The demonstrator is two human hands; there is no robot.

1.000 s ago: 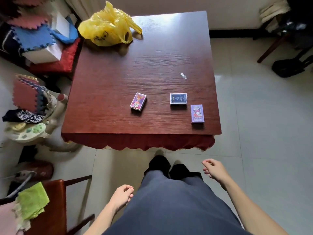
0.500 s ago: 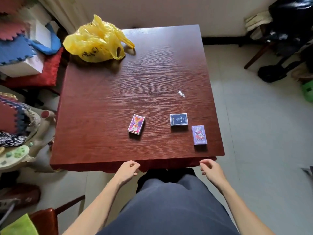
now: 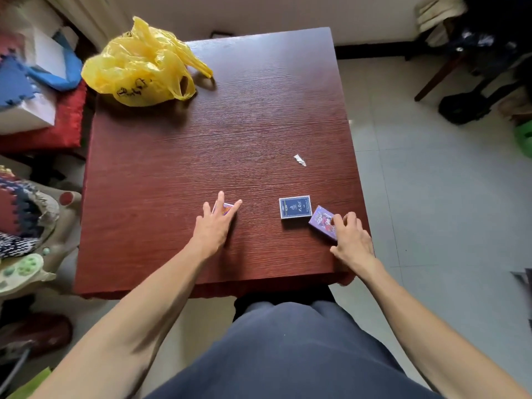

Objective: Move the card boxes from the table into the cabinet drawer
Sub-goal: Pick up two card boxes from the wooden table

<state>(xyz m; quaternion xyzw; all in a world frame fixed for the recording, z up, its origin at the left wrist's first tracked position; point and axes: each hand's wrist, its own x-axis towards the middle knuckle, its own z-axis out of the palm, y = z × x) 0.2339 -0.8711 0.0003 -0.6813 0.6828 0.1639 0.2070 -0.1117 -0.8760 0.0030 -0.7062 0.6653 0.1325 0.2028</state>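
Table (image 3: 201, 156): dark red wood grain, seen from above, person standing at its near edge. Yellow bag (image 3: 141, 67) on the far left corner. Left hand (image 3: 214, 226) flat, fingers spread, lying over the orange box (image 3: 227, 208), which is mostly hidden; only its far end shows between the fingers. Not closed on it. Right hand (image 3: 349, 240) near the right edge, fingers curled onto the purple box (image 3: 323, 223), which sits skewed with one corner just beside the blue box (image 3: 295, 207); whether it is lifted, cannot tell. Blue box flat, untouched, between the hands. White scrap (image 3: 300, 160) farther back, apart from the boxes. All three boxes on the table's near half.
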